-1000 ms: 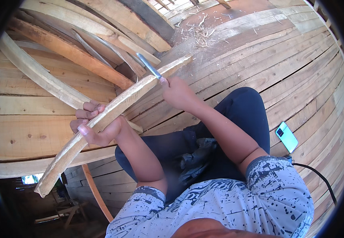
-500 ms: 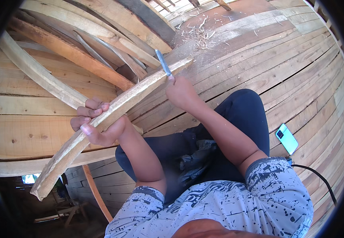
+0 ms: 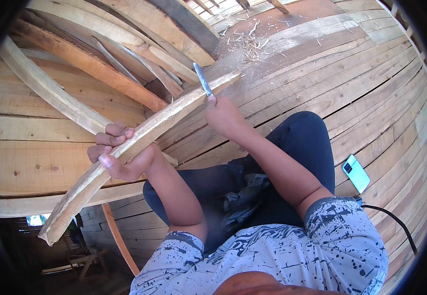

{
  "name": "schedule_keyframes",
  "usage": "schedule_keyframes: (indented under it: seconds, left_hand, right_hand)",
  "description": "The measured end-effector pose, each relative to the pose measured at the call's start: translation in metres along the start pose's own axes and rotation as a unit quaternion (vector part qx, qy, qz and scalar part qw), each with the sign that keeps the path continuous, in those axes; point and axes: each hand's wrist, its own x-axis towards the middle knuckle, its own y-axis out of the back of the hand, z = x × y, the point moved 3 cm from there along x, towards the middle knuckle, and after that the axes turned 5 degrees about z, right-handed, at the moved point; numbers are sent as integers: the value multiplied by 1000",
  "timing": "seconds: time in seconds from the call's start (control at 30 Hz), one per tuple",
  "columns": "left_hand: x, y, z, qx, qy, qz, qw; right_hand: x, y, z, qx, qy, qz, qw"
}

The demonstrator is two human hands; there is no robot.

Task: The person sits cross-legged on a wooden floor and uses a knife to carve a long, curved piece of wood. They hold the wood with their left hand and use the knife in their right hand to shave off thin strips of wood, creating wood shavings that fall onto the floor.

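A long, pale, roughly hewn strip of wood [image 3: 166, 116] slants across the view, from the lower left up to the far middle. My left hand [image 3: 120, 150] grips it left of its middle, fingers over the far side and thumb on the near side. In my right hand [image 3: 222, 114] is a knife [image 3: 201, 77], the fist closed round its handle so that the handle is hidden. The blade points away and lies against the strip's upper part, short of its far tip.
Curved and straight timbers [image 3: 88, 66] stand at the left and far left. Wood shavings [image 3: 248, 44] litter the far plank floor [image 3: 292, 83]. At right lie a light-blue phone [image 3: 356, 174] and a black cable [image 3: 395, 216]. A dark gap [image 3: 56, 255] opens at lower left.
Almost nothing differs. The knife and my right hand have shifted very slightly; my left hand keeps its place on the strip of wood.
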Motion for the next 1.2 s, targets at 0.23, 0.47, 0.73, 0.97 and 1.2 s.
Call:
schedule_keyframes:
  seconds: [0.23,0.47,0.73,0.97,1.2]
  left_hand:
    - [-2,4,2,4,-17,-2,1000]
    - [-2,-1,1,-6,-1,-14,1000]
    - [-4,-9,3,-20,0,11,1000]
    - [2,-9,-5,12,-17,18,1000]
    - [-1,-13,3,6,-12,13,1000]
  right_hand:
    - [-5,-15,-3,-28,51,35,998]
    - [-3,-2,-10,12,25,-22,999]
    - [10,-7,10,10,66,29,997]
    - [-18,-8,-18,16,15,7,1000]
    - [8,-4,-2,64,45,-6,997]
